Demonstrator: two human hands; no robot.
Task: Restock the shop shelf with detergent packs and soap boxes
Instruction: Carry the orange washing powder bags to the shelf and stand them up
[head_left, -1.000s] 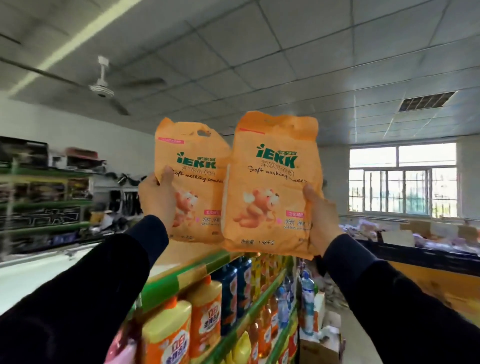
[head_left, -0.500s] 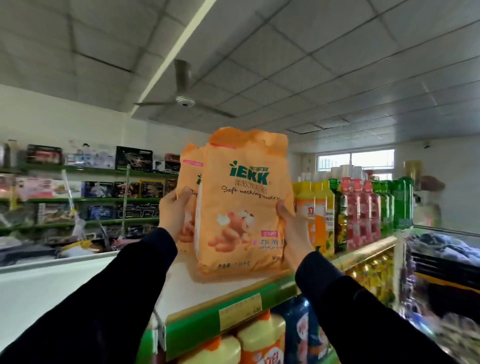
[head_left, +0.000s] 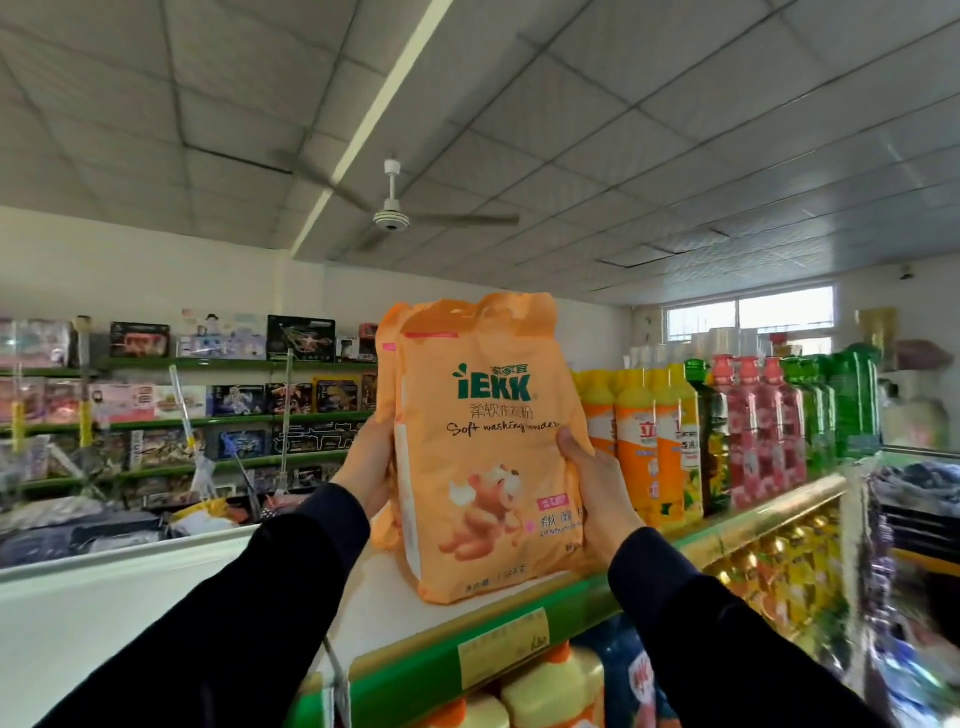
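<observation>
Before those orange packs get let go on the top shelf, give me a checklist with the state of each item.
1. Front detergent pack base on the top shelf: ok, it sits on the white surface.
2. Pack upright: ok.
3. Second detergent pack seated behind it: cannot tell, mostly hidden.
4. Left hand and right hand steadying both sides: ok.
5. Gap to the yellow-capped bottles: cannot tell, the pack overlaps them in view.
6. Pack back from the green shelf edge: not ok, close to it.

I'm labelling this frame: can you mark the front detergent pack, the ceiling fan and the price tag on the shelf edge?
front detergent pack (head_left: 488, 467): head view, middle of its printed face.
ceiling fan (head_left: 391, 218): head view, motor hub.
price tag (head_left: 503, 646): head view, centre of the yellow label.
</observation>
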